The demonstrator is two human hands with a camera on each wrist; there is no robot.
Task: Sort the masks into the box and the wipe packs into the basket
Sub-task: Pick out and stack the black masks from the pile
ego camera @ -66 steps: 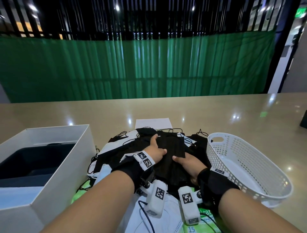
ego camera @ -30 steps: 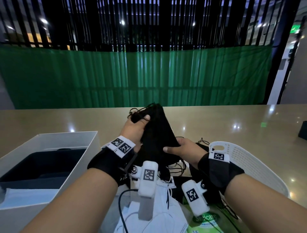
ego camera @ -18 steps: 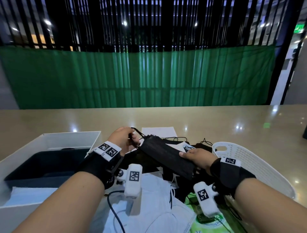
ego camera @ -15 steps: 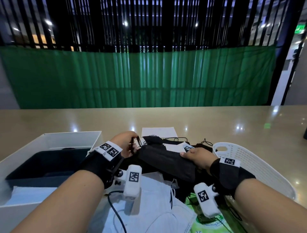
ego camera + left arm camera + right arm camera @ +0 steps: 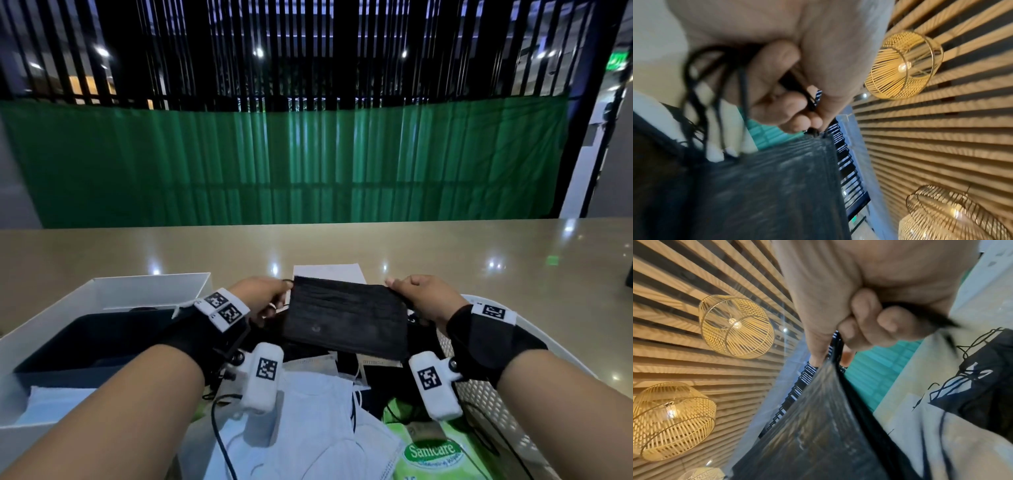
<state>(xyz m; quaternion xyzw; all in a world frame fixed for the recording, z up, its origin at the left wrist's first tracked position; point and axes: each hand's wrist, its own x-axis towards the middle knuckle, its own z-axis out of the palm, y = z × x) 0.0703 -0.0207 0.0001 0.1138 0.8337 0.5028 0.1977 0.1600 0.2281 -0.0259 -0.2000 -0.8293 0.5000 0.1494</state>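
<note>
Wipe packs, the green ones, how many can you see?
1. The green plastic wipe pack lies at the near edge of the pile, beside the white plastic basket. White masks may hide more.

The black mask [image 5: 346,323] was tilted half a second ago, its 3 o'clock end low. Now the left hand [image 5: 263,297] and right hand [image 5: 419,298] pinch its far corners and hold it up flat and level.

A big tan table [image 5: 445,260] sits in front of a green curtain [image 5: 308,164]. Black bars [image 5: 308,51] stand above the curtain. Woven lamps [image 5: 735,326] hang from a wood-slat ceiling [image 5: 941,146].
</note>
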